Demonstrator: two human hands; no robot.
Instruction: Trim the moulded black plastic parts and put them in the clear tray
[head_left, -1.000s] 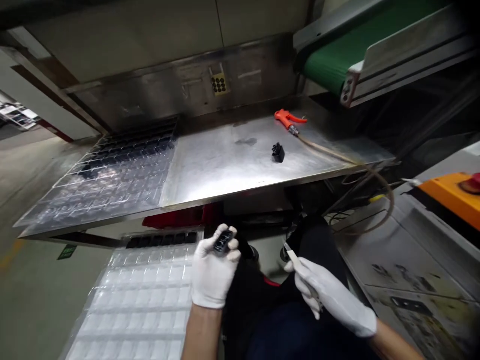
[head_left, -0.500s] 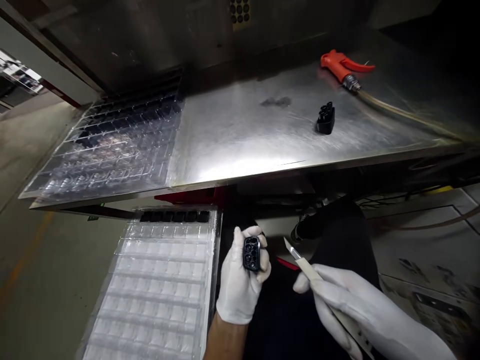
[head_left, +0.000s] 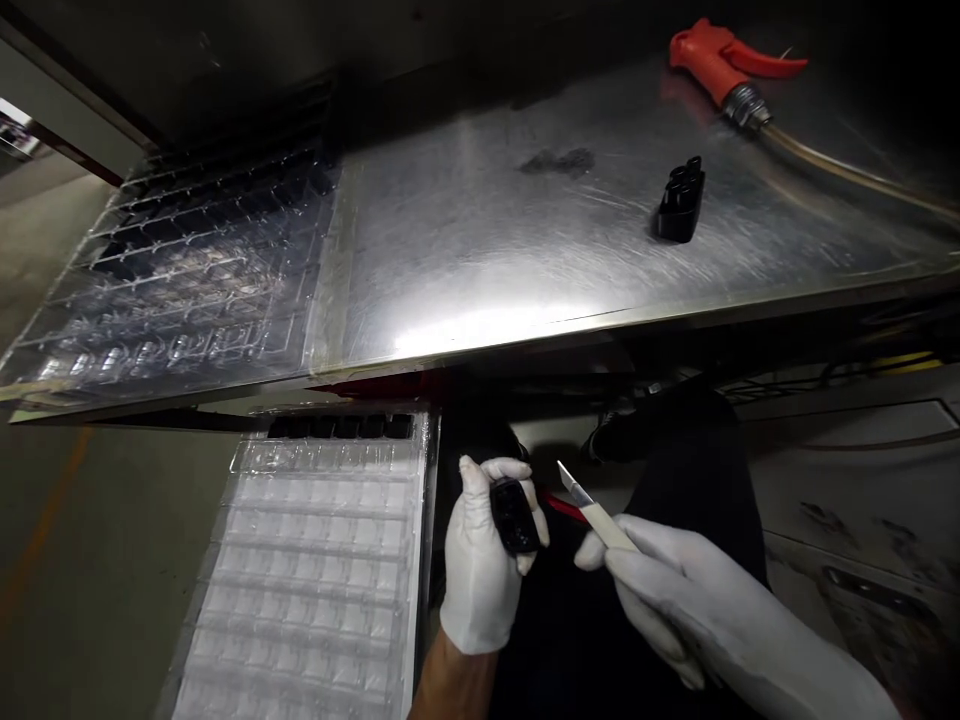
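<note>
In a white glove, my left hand (head_left: pixel 482 570) is closed around a small black plastic part (head_left: pixel 515 516) with rounded corners and recesses in its face. My right hand (head_left: pixel 667 580), also gloved, grips a craft knife (head_left: pixel 600 515) by its pale handle. The bare blade points up and left toward the part, a short gap away from it. A similar black part (head_left: pixel 681 202) with round raised bits stands on the metal bench above. Left of my left hand lies a clear plastic tray (head_left: pixel 322 560) with a row of black parts in its far end.
On the metal bench (head_left: pixel 450 250), a red air blow gun (head_left: pixel 712 65) lies at the back right, its hose (head_left: pixel 847 165) running off right. Another clear tray (head_left: pixel 225 270) with dark parts covers the bench's left end. The bench's front edge runs above my hands.
My view has shifted closer to the bench. The black part in my left hand has turned and tilted, and the knife in my right hand has moved slightly left, nearer to it.
</note>
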